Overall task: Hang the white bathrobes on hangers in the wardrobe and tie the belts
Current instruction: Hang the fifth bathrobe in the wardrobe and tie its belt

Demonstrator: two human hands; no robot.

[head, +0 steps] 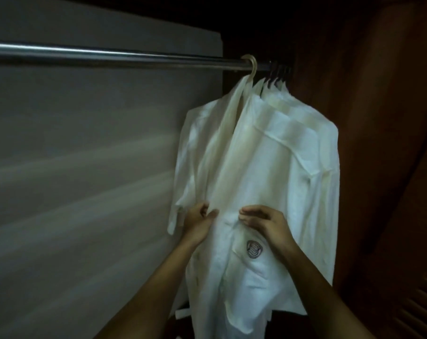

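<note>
- Biggest thing I'm looking at is the pale back wall (85,167) of the wardrobe, filling the whole left side, with a dark reddish wooden side panel (378,118) on the right
- A metal rail (109,56) runs across the top from the left edge over to that wooden side
- The white bathrobes (268,167) hang bunched together at the right end of the rail, right up against the wood (I can't count them, they overlap too much)
- The front robe hangs from a light-coloured hanger (251,67) hooked over the rail, and behind it there's a cluster of dark hanger hooks (278,73) packed close
- On the front robe there's a small round grey emblem (254,249) low on the chest, just beside the right hand
- A strip of white fabric sticks out at the bottom left of the robes, could be a belt (183,314), but honestly I can't tell
- Left hand (200,221) is up against the front robe around waist height, fingers curled in; it looks like it's pinching a fold of cloth but it's too dim for me to say for sure
- Right hand (266,221) sits just to the right of it, fingers stretched out flat and relaxed over the fabric, not clamped on anything I can see
</note>
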